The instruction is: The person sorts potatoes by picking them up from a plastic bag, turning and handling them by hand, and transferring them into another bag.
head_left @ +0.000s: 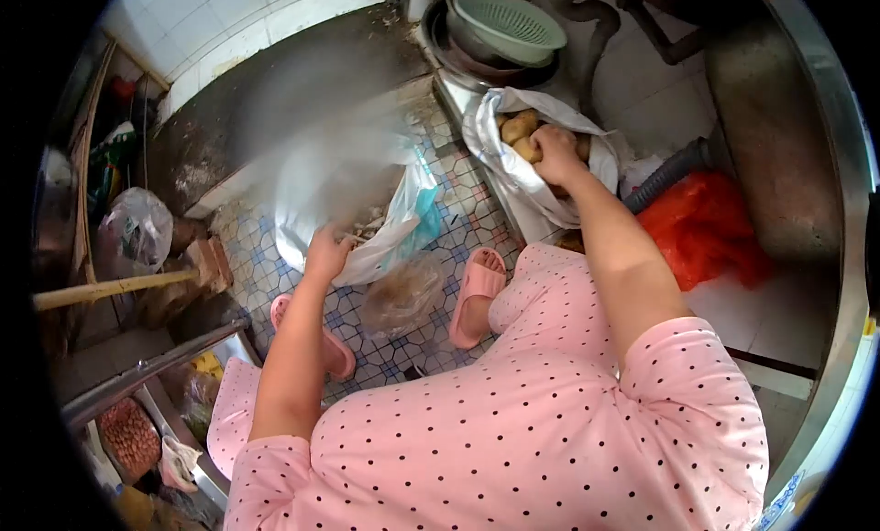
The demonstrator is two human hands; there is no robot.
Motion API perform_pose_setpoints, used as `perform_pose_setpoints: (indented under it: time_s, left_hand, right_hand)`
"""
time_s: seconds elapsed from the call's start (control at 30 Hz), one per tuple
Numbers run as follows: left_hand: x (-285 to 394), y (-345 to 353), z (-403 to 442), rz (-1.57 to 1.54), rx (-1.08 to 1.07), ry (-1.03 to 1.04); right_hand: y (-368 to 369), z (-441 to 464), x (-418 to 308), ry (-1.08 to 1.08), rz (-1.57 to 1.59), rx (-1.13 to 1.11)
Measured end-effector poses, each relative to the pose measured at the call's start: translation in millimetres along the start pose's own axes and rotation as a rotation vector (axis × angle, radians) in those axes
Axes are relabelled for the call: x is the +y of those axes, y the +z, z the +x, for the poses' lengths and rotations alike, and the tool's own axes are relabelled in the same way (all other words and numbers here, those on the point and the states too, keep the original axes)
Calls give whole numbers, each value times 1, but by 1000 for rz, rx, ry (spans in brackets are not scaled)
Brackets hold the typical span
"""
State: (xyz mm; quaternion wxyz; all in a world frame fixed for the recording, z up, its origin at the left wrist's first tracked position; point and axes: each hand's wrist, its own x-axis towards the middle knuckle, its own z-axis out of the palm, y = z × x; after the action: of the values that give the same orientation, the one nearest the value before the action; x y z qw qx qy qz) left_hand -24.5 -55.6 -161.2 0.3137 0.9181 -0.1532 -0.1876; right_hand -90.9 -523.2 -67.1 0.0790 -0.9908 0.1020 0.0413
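Note:
My left hand (327, 253) pinches the near rim of a white plastic bag (295, 230) with a turquoise patch, which stands open on the tiled floor. Inside it lie some greyish-brown bits, partly hidden by a blurred smear across the view. To the right, another white plastic bag (495, 164) sits open on a low ledge with several potatoes (519, 127) in it. My right hand (556, 153) reaches into this bag, fingers curled over a potato that the hand mostly covers.
A green colander (510, 25) rests in stacked basins behind the potatoes. Beside my right arm are a red plastic bag (710, 233) and a grey corrugated hose (667, 175). A clear bag (403, 295) lies between my pink slippers. An open drawer (170, 412) stands at left, below a wooden handle (115, 290).

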Motion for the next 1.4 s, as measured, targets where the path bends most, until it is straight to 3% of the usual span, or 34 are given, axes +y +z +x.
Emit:
perform_pose_setpoints:
  time_s: [0.13, 0.17, 0.2, 0.23, 0.33, 0.47, 0.5, 0.57, 0.63, 0.7, 0.73, 0.8, 0.87, 0.9, 1.0, 1.17, 1.27, 1.4]
  left_hand:
    - [-19, 4, 0, 157, 0, 56]
    - [-16, 1, -2, 205, -121, -19]
    - [-16, -1, -3, 234, -184, 59]
    - [-21, 1, 0, 290, -278, 70]
    - [1, -2, -4, 512, -525, 93]
    - [-20, 38, -20, 719, -616, 271]
    - [7, 23, -28, 663, -679, 136]
    - [16, 22, -37, 592, -696, 52]
    - [10, 22, -43, 572, -658, 13]
    - [1, 9, -33, 526, -834, 55]
    - [-3, 4, -26, 498, -918, 79]
    - [-20, 8, -16, 428, -630, -41]
    - [-23, 7, -6, 407, -422, -59]
    - [-42, 29, -2, 494, -404, 102]
    - [-38, 47, 5, 659, -538, 285]
    - [-41, 47, 24, 640, -745, 183]
    - [-56, 36, 27, 549, -659, 244]
    - [-60, 1, 33, 190, -498, 75]
  right_hand:
    - [-7, 16, -9, 161, 189, -56]
    - [-5, 22, -9, 134, 180, 8]
    - [-5, 28, -14, 111, 168, 77]
    - [-18, 26, -39, 32, 180, 186]
    - [-29, 25, -121, -248, 195, 110]
    - [50, 21, -204, -800, 145, -380]
    - [85, 19, -210, -900, 65, -308]
    - [150, 13, -219, -1087, -83, -149]
    - [154, 6, -230, -995, -246, -397]
    - [144, 6, -242, -903, -386, -620]
    - [150, 5, -242, -883, -359, -630]
    - [153, 3, -238, -837, -318, -642]
    - [150, 0, -235, -970, -313, -603]
    - [144, -4, -236, -1038, -312, -586]
    - [131, -19, -246, -1134, -283, -553]
    - [122, -40, -245, -1079, -319, -555]
    - [115, -34, -240, -1005, -244, -434]
    - [93, -24, -243, -925, -258, -681]
